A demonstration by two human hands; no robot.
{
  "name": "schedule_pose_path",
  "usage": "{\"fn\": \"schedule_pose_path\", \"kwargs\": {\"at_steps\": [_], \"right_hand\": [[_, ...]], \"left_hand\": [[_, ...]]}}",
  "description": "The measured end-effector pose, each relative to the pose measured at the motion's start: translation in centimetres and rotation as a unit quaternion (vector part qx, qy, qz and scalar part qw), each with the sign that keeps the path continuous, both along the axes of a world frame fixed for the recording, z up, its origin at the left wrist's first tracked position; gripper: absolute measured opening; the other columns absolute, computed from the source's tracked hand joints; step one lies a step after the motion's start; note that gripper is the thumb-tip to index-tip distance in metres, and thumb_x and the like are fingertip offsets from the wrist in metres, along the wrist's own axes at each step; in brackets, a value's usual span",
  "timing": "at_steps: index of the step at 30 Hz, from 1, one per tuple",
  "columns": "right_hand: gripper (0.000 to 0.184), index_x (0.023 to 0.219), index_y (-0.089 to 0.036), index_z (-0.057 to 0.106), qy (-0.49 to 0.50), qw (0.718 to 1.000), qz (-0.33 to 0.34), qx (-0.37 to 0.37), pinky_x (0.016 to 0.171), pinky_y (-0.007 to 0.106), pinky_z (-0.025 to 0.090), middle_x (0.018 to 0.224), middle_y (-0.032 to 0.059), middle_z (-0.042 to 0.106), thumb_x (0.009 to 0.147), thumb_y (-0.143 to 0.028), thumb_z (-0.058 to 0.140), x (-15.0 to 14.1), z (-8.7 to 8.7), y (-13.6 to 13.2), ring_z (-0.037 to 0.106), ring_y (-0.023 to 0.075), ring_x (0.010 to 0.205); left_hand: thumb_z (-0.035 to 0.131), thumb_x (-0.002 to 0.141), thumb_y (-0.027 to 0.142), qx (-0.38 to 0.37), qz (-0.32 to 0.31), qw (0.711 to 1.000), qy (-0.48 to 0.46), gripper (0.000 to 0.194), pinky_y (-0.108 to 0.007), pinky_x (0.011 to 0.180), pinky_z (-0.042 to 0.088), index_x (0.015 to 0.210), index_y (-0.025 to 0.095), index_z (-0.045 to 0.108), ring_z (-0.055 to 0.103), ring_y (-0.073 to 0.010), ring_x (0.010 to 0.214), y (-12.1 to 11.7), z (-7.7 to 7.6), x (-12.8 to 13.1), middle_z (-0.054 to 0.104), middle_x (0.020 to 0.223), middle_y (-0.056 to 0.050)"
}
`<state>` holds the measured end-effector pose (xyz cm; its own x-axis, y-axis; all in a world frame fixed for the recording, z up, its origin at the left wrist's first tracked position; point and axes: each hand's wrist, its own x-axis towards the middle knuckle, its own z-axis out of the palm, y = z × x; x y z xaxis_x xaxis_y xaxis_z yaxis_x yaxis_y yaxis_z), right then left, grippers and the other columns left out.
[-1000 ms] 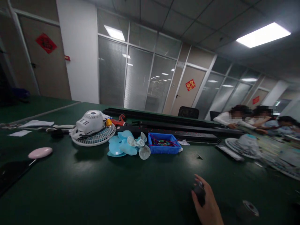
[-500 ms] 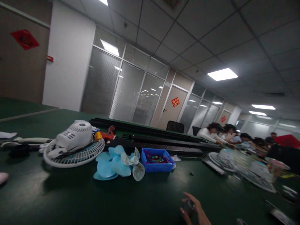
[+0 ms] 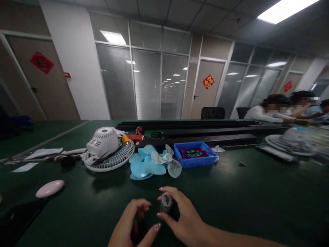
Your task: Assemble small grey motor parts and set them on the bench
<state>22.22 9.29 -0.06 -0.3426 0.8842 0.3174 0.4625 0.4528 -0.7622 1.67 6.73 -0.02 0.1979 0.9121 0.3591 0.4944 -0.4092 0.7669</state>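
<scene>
My right hand [image 3: 183, 214] is closed around a small dark cylinder with a grey top [image 3: 166, 203], its thumb on the near side and fingers on the far side. What kind of thing the cylinder is I cannot make out. Just left of it, my left hand [image 3: 135, 219] is open, thumb and fingers curved apart, with nothing seen between them. Beyond both hands lie light-blue fan blades [image 3: 146, 166], with a smaller translucent fan blade [image 3: 168, 158] at their right side.
A white fan head with grille [image 3: 104, 145] sits at the left, near an orange power drill [image 3: 137, 134]. A blue bin [image 3: 196, 161] holds wires and circuit boards. Long black rails [image 3: 205, 140] lie behind. A pink oval object [image 3: 50, 188] is nearer left. People sit at the far right.
The view has swung right and levelled. My left hand has come into view beside the cylinder, which my right hand held before and still holds.
</scene>
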Motion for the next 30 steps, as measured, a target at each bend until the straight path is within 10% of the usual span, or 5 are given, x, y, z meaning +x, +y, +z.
{"fn": "schedule_pose_path", "kwargs": {"at_steps": [10,30], "right_hand": [[0.058,0.135,-0.023,0.038,-0.01,0.996,0.087,0.03,0.097,0.038,0.049,0.129,0.0086,0.057,0.082,-0.02,0.062,1.2,1.0,0.1,0.059,0.0205,0.113],[0.048,0.128,-0.023,0.047,-0.038,0.995,0.091,0.007,0.091,0.037,0.051,0.119,0.0078,0.062,0.084,-0.028,0.067,1.5,0.9,0.2,0.062,0.021,0.105]], "left_hand": [[0.066,0.083,0.036,0.035,-0.025,0.999,0.014,0.023,-0.041,0.093,0.049,0.103,0.029,0.073,0.056,-0.0229,0.107,2.3,1.9,3.2,0.063,0.112,-0.006],[0.064,0.085,0.035,0.101,-0.007,0.993,0.064,0.014,-0.034,0.078,0.05,0.087,0.03,0.077,0.056,-0.0202,0.091,3.0,5.1,1.3,0.069,0.084,-0.003]]}}
